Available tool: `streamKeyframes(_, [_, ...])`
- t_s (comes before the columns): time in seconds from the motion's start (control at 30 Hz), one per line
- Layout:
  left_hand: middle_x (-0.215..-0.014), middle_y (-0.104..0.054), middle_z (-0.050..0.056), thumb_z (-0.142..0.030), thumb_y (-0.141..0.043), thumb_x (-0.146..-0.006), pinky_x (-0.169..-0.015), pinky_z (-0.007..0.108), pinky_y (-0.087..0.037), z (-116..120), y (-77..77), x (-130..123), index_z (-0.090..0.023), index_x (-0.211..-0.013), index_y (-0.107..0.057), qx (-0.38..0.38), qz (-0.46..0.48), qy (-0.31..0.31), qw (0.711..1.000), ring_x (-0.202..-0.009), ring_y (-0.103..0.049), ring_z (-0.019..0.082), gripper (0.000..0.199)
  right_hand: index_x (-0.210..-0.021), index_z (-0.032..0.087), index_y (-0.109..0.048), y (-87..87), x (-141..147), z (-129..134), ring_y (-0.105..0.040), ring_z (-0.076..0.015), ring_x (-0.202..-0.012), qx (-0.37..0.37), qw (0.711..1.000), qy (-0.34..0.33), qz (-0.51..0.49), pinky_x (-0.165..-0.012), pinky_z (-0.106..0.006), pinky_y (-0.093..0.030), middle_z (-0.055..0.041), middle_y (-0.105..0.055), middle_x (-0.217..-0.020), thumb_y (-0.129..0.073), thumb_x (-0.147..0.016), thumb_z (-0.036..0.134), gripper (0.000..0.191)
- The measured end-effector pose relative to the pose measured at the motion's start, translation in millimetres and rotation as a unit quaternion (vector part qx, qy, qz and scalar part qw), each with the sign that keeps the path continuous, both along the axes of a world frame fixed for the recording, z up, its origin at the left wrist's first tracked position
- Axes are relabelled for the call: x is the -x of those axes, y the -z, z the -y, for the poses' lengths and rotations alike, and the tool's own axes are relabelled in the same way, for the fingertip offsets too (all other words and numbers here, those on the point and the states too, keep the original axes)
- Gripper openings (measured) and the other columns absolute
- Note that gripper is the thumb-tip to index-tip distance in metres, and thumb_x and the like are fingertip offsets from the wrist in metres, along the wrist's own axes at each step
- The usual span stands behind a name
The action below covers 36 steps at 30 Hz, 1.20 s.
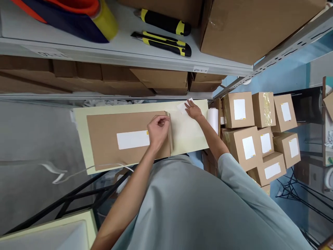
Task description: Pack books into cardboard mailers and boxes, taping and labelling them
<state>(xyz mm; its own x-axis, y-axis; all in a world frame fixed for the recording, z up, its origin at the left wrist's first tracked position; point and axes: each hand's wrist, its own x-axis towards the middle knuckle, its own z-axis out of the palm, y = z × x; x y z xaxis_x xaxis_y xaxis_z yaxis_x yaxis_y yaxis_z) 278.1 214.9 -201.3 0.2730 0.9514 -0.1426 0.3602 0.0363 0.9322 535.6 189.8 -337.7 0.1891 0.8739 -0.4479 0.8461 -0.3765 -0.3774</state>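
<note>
A flat brown cardboard box [111,152] with a white label [133,139] lies on a pale yellow tabletop [192,139]. Over the right end of this box is my left hand [158,130], its fingers curled together in a pinch. Whatever might be between those fingertips is hidden. My right hand [194,110] rests at the far side of the tabletop, right of the box, its fingers spread over a small white slip of paper [182,107]. A white roll [212,119] stands just right of that hand.
Above the tabletop, a grey shelf [161,59] holds two utility knives [166,43], a tape dispenser [78,17] and a large carton [234,27]. More cartons [161,78] fill the level below. Several labelled boxes [240,146] are stacked at right. A white strap [88,168] trails at left.
</note>
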Motion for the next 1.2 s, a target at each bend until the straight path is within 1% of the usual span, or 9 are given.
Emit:
streamKeyframes(0.13, [-0.096,-0.080,0.004,-0.027,-0.066,-0.088,-0.081,0.029,-0.058,5.8,6.8,-20.3,-0.021,-0.091,-0.081,0.026,0.021,0.005,0.999,-0.084,-0.072,0.018,0.017,-0.181,0.014,-0.035,7.9,4.1,11.9,-0.018,-0.0276,-0.180,0.028,0.996,0.063,0.054,-0.143,-0.047,-0.027,-0.0109,-0.017,-0.193,-0.038,-0.117,0.025,0.066])
streamKeyframes(0.23, [-0.092,-0.080,0.003,-0.026,-0.067,-0.086,-0.082,0.029,-0.059,3.4,14.4,-41.3,-0.022,-0.089,-0.082,0.050,0.020,0.020,0.998,-0.082,-0.072,0.017,0.015,-0.182,0.013,-0.032,7.1,3.5,25.5,-0.017,-0.0276,-0.180,0.032,0.991,0.107,0.079,-0.143,-0.048,-0.027,-0.0119,-0.015,-0.194,-0.033,-0.117,0.026,0.066])
streamKeyframes(0.33, [-0.092,-0.082,0.003,-0.024,-0.068,-0.084,-0.082,0.029,-0.060,-4.6,25.0,-63.1,-0.022,-0.087,-0.082,0.097,0.011,0.020,0.995,-0.084,-0.074,0.018,0.015,-0.181,0.011,-0.033,2.7,-3.0,32.0,-0.017,-0.0296,-0.180,0.033,0.989,0.117,0.085,-0.143,-0.049,-0.027,-0.0157,-0.016,-0.193,-0.039,-0.118,0.030,0.067])
streamKeyframes(0.43, [-0.088,-0.082,0.002,-0.025,-0.070,-0.081,-0.083,0.030,-0.060,-13.8,38.1,-79.1,-0.022,-0.082,-0.081,0.138,-0.005,0.001,0.990,-0.084,-0.075,0.019,0.011,-0.175,0.008,-0.045,-0.8,-9.4,27.1,-0.023,-0.0334,-0.178,0.016,0.993,0.096,0.066,-0.142,-0.051,-0.029,-0.0210,-0.025,-0.190,-0.055,-0.115,0.032,0.065])
streamKeyframes(0.53, [-0.083,-0.081,0.002,-0.025,-0.070,-0.079,-0.086,0.031,-0.059,-19.9,51.1,-86.9,-0.021,-0.080,-0.080,0.162,-0.027,-0.006,0.986,-0.084,-0.075,0.020,0.011,-0.159,0.013,-0.065,-1.2,-13.0,15.4,-0.037,-0.0316,-0.171,-0.012,0.999,0.028,0.022,-0.141,-0.049,-0.036,-0.0186,-0.043,-0.183,-0.061,-0.112,0.023,0.049])
streamKeyframes(0.63, [-0.083,-0.081,0.002,-0.027,-0.070,-0.079,-0.085,0.030,-0.057,-22.1,61.5,-88.9,-0.021,-0.080,-0.081,0.167,-0.056,-0.004,0.984,-0.083,-0.074,0.020,0.013,-0.142,0.016,-0.077,0.6,-15.9,5.8,-0.049,-0.0304,-0.162,-0.020,1.000,-0.016,-0.003,-0.136,-0.047,-0.044,-0.0164,-0.055,-0.174,-0.059,-0.112,0.016,0.035])
streamKeyframes(0.83, [-0.083,-0.081,0.003,-0.031,-0.070,-0.081,-0.080,0.029,-0.056,-22.2,72.7,-89.1,-0.021,-0.085,-0.084,0.172,-0.080,0.012,0.982,-0.083,-0.073,0.021,0.018,-0.135,0.018,-0.079,4.0,-21.8,2.4,-0.049,-0.0319,-0.159,-0.020,0.999,-0.028,-0.012,-0.128,-0.050,-0.054,-0.0163,-0.058,-0.170,-0.066,-0.109,0.016,0.029])
streamKeyframes(1.03, [-0.089,-0.084,0.004,-0.029,-0.068,-0.081,-0.081,0.030,-0.057,-22.9,70.9,-95.0,-0.020,-0.089,-0.087,0.192,-0.090,0.026,0.977,-0.084,-0.074,0.021,0.023,-0.129,0.018,-0.081,3.4,-18.3,3.1,-0.048,-0.0317,-0.158,-0.027,0.999,-0.034,0.000,-0.125,-0.046,-0.057,-0.0150,-0.059,-0.168,-0.062,-0.112,0.020,0.026])
streamKeyframes(1.2, [-0.090,-0.085,0.005,-0.031,-0.072,-0.079,-0.086,0.032,-0.059,-24.2,70.6,-99.2,-0.020,-0.089,-0.087,0.209,-0.099,0.007,0.973,-0.089,-0.077,0.024,0.021,-0.130,0.013,-0.080,0.3,-10.7,3.2,-0.069,-0.0277,-0.133,-0.020,0.999,-0.013,0.023,-0.118,-0.037,-0.057,-0.0178,-0.074,-0.147,-0.045,-0.115,0.008,0.039])
